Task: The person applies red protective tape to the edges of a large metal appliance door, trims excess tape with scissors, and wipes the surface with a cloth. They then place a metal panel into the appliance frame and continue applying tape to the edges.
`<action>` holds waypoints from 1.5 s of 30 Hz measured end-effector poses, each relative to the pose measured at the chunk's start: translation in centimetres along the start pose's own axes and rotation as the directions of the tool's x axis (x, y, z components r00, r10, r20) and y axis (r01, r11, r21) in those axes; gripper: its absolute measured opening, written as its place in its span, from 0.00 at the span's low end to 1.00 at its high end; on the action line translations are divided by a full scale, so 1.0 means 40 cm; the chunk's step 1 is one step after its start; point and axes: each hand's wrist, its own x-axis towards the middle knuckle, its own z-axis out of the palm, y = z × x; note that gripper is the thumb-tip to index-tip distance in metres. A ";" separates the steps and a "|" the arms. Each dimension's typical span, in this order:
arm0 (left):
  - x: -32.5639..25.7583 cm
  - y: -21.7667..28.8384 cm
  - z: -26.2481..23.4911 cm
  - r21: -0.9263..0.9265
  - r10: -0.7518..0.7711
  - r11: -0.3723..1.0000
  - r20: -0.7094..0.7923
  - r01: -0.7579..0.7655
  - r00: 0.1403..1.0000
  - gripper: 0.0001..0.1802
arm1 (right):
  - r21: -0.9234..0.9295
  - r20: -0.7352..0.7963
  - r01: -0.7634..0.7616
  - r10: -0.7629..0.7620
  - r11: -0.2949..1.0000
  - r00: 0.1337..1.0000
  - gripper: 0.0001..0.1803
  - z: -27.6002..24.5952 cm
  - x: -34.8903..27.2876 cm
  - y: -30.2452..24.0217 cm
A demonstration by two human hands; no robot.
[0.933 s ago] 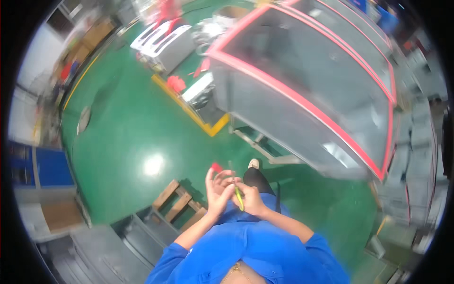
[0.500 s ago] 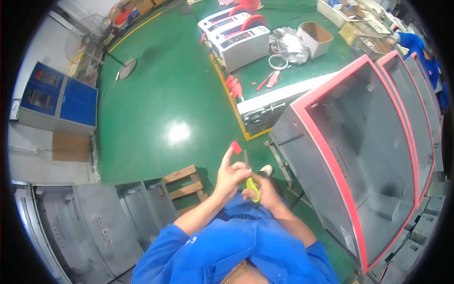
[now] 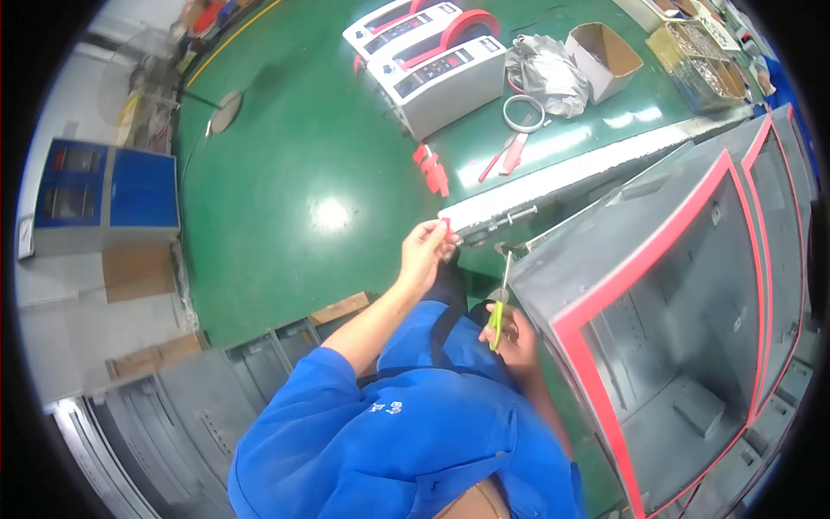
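Our left hand (image 3: 420,256) pinches a small red piece of tape (image 3: 446,227) between thumb and fingertips, and our right hand (image 3: 519,342), lower and to the right, grasps a pair of scissors with yellow-green handles (image 3: 495,327), its thin metal blades pointing to the far side. We cannot tell whether the blades are parted. The piece of tape appears at the near left corner of the green, white-edged tabletop (image 3: 553,178); we cannot tell whether they touch.

On the tabletop, to the far left, we see white box-shaped machines (image 3: 454,95) carrying red reels. Red strips (image 3: 432,170) hang by its left edge. To the right of the machines are a white ring-shaped roll (image 3: 524,113), a crumpled grey plastic bag (image 3: 551,78) and an open cardboard box (image 3: 612,67).

To our right, grey metal cabinet shells (image 3: 562,268) with red-bordered openings stand in a row, the nearest just beside the scissors. Near left, we have grey metal panels (image 3: 203,394) beside a wooden pallet (image 3: 339,308).
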 end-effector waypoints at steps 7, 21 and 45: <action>0.253 0.119 -0.061 0.381 0.009 0.924 -0.007 -0.005 1.000 0.12 | 0.030 -0.367 -0.135 0.136 0.990 0.920 0.20 0.080 0.097 0.035; 0.412 0.130 -0.067 0.887 -0.168 0.462 0.118 -0.028 0.979 0.10 | 0.247 -0.490 -0.037 0.158 0.968 0.857 0.20 0.252 0.252 0.018; 0.421 0.103 -0.129 0.867 -0.038 0.325 0.412 -0.379 0.910 0.13 | -0.605 -0.599 0.155 -0.575 0.781 0.557 0.15 0.200 0.630 -0.038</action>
